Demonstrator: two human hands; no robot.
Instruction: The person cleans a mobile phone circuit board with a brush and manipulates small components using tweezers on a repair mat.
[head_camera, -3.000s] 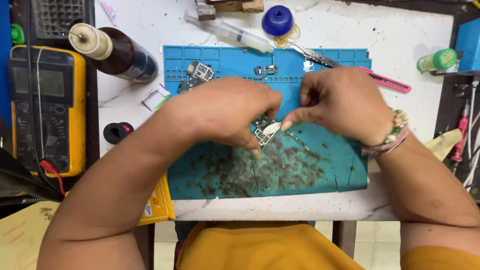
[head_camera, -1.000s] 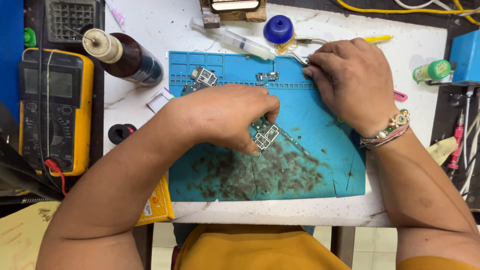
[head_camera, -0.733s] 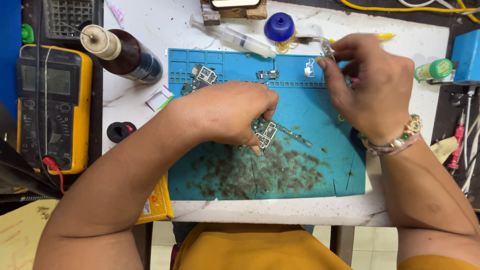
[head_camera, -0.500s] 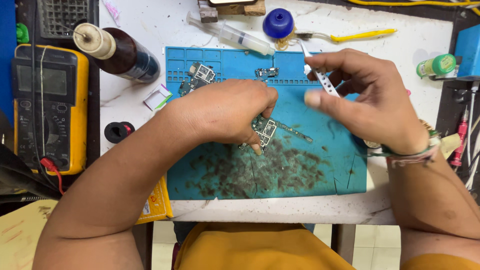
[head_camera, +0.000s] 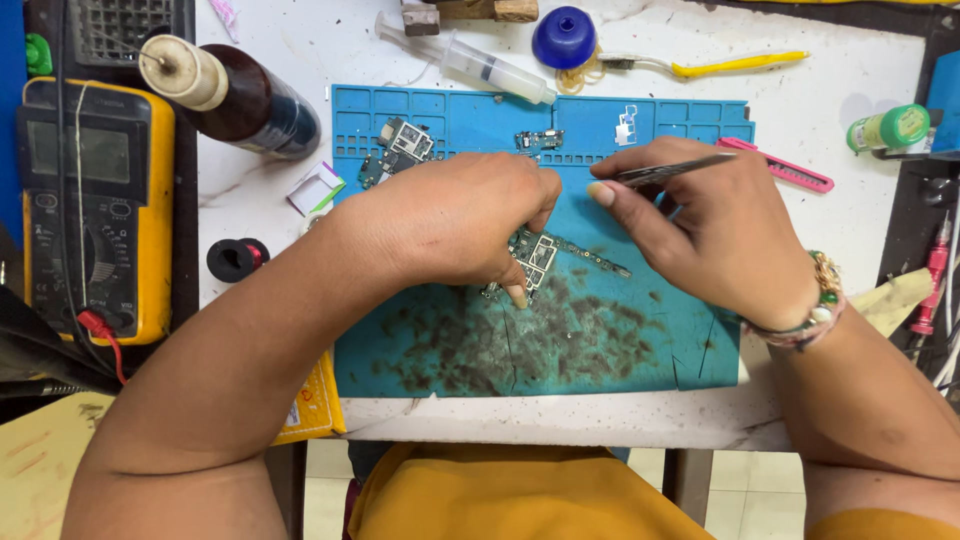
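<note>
swung tweezers (head_camera: 668, 171) in from 1 o'clock, pinched in right hand (head_camera: 715, 235); left hand (head_camera: 450, 220) pinned circuit board (head_camera: 535, 257); could slip, gouging it.

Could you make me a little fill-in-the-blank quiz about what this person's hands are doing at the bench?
1. The left hand presses a small green circuit board onto the blue ____ mat.
2. The right hand holds thin metal ____.
3. The yellow multimeter sits on the person's ____ side.

Missing words: rubber work; tweezers; left
</note>
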